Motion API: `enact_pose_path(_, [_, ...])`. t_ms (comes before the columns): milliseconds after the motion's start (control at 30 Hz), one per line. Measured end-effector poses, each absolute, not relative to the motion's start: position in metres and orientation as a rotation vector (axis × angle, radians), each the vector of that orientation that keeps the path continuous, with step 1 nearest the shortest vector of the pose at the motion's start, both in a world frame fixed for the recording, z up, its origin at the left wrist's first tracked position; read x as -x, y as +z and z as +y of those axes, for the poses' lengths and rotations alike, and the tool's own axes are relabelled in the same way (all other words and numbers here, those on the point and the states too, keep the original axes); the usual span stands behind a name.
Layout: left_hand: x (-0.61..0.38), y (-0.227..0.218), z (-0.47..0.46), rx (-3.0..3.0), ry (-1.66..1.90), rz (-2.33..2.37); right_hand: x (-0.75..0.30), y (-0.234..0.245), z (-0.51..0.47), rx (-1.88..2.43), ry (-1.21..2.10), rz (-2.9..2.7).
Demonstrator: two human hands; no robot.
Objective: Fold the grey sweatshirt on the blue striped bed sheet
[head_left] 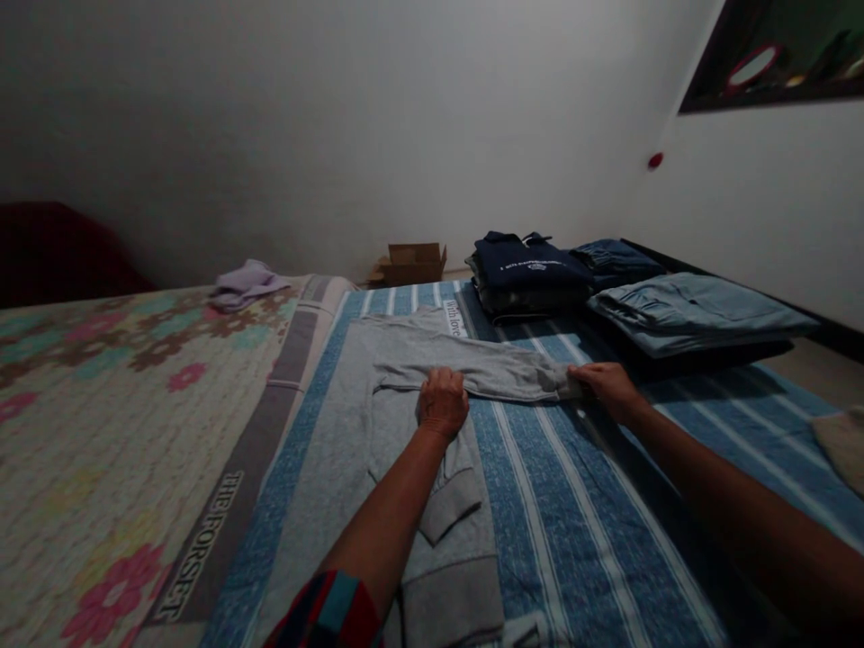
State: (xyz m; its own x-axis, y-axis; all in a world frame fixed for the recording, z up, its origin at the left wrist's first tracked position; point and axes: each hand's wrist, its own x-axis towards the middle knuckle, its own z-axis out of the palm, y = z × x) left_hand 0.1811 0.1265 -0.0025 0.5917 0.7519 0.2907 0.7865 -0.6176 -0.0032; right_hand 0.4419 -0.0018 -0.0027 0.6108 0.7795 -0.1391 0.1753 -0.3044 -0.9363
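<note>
A grey sweatshirt (405, 423) lies flat on the blue striped bedsheet (573, 486). One sleeve stretches out to the right across the sheet. My left hand (442, 402) is closed on the sleeve where it meets the body of the garment. My right hand (607, 385) grips the cuff end of that same sleeve, further to the right. Both forearms reach in from the bottom of the view.
Folded clothes sit at the far right of the bed: a dark navy stack (530, 270), a blue pile (617, 259) and light blue jeans (695, 315). A lilac cloth (247, 283) lies on the floral cover (114, 396). A cardboard box (413, 263) stands by the wall.
</note>
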Motion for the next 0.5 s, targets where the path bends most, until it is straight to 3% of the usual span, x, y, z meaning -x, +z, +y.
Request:
enact_pose_path(333, [-0.177,-0.004,0.124,2.715,-0.404,-1.313,-0.455,0.004,-0.004,2.14,0.65,-1.091])
enact_pose_path(500, [-0.175,-0.006,0.122,2.702,-0.431,-1.294,-0.464,0.02,0.02,2.385,0.382,-1.224])
